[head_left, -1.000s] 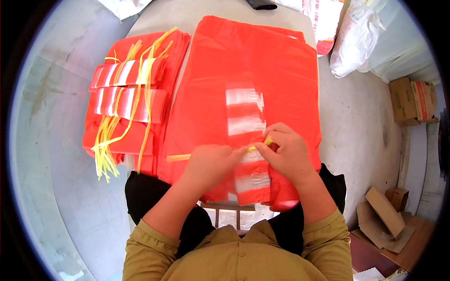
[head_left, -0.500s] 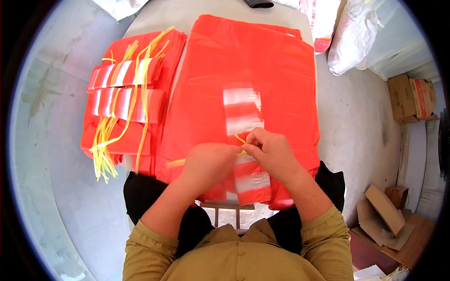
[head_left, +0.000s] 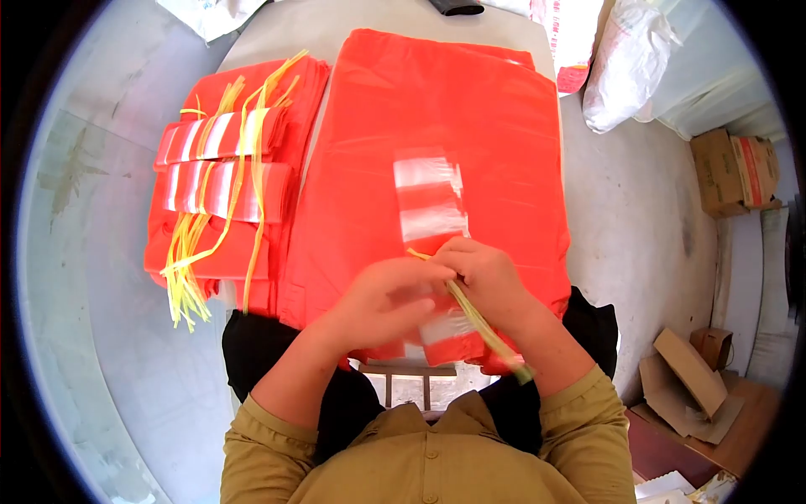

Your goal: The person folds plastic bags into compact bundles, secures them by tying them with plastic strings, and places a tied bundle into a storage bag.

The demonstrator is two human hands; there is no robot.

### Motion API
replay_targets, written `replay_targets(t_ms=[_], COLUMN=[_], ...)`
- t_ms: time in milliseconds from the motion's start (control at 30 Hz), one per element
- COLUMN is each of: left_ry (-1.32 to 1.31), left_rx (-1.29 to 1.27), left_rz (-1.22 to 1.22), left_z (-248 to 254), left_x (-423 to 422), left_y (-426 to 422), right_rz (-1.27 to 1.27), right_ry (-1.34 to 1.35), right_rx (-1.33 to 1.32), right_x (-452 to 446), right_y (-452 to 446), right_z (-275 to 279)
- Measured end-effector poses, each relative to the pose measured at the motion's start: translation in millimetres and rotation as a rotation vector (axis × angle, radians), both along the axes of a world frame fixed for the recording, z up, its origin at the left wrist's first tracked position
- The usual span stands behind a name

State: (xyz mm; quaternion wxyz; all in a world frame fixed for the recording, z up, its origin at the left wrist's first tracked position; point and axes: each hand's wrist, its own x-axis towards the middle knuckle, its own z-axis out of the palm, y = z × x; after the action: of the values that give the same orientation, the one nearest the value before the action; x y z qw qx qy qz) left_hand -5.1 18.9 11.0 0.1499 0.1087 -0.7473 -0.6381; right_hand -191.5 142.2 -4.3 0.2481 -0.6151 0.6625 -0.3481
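A large pile of folded red plastic bags point(head_left: 495, 126) lies before me, with a narrower white-striped red bundle point(head_left: 430, 200) on top. My right hand point(head_left: 483, 273) is closed over this bundle, pinching a yellow plastic strip point(head_left: 474, 315). One short end of the strip pokes out beyond the fingers, while its long tail runs down toward my right forearm, blurred at the tip. My left hand point(head_left: 390, 298) is beside it, thumb and fingers apart and partly smeared by motion. Its fingertips reach the right hand's fingers; whether they touch the strip is unclear.
On the left, another red bag pile point(head_left: 218, 84) carries folded striped bundles point(head_left: 227, 189) and several loose yellow strips point(head_left: 189, 252). A white sack point(head_left: 630, 67) stands at back right. Cardboard boxes point(head_left: 730, 176) and an opened carton point(head_left: 688, 378) are farther right.
My left hand has opened its fingers from a closed grip. The strip's long tail, earlier out to the left, now hangs to the lower right across my right wrist.
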Motion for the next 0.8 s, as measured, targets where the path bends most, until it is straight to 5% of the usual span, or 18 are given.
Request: replay_targets(t_ms=[67,167,333,567,633,800], left_ry=[-0.017,-0.013,-0.18,-0.08,-0.148,-0.154], left_rx=[-0.063,-0.497,-0.493,-0.515,-0.337,-0.327], left_rz=[0.152,0.264,0.292,0.285,0.319,0.344], left_z=[1,-10,-15,-23,-24,-29], left_x=[-2,-7,-9,-10,-11,-12], left_y=[1,-2,5,1,5,6], right_rz=[-0.001,-0.01,0.05,-0.122,-0.165,-0.036], right_ry=[-0.031,-0.051,-0.021,-0.238,-0.286,-0.016], right_rx=[0.026,0.008,0.01,0.186,0.264,-0.078], right_x=[-1,2,1,6,4,5], right_y=[0,-1,-1,0,2,-3], right_z=[1,0,3,19,14,4])
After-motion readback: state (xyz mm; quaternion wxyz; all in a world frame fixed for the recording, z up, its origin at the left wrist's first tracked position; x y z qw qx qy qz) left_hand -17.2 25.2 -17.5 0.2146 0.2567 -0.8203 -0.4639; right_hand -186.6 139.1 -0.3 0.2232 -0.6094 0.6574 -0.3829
